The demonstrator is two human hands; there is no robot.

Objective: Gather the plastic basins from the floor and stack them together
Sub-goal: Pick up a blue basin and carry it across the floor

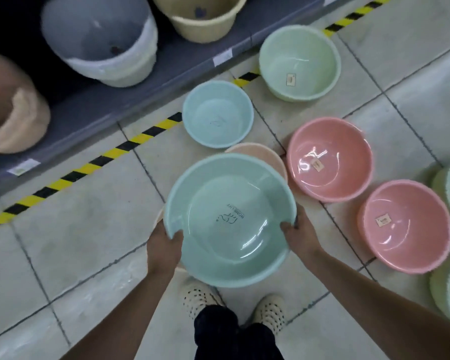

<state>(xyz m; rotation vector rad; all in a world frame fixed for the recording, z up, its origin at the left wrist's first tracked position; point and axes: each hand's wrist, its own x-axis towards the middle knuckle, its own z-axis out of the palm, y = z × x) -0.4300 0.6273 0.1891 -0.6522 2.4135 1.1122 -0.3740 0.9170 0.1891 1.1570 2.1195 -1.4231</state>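
Evidently both hands are clamped on one teal basin (229, 219) at lower centre: the left hand (164, 245) pinches the near-left rim and the right hand (300, 236) the near-right rim, thumbs inside, which keeps it level for nesting. It is empty, and it seems to sit over a beige basin (260, 154) peeking out behind, though that is mostly hidden. Around it on the floor (89, 242) lie other empty basins: a small blue basin (217, 114) above, a green basin (299, 62) at upper right, two pink basins (330, 159) at right.
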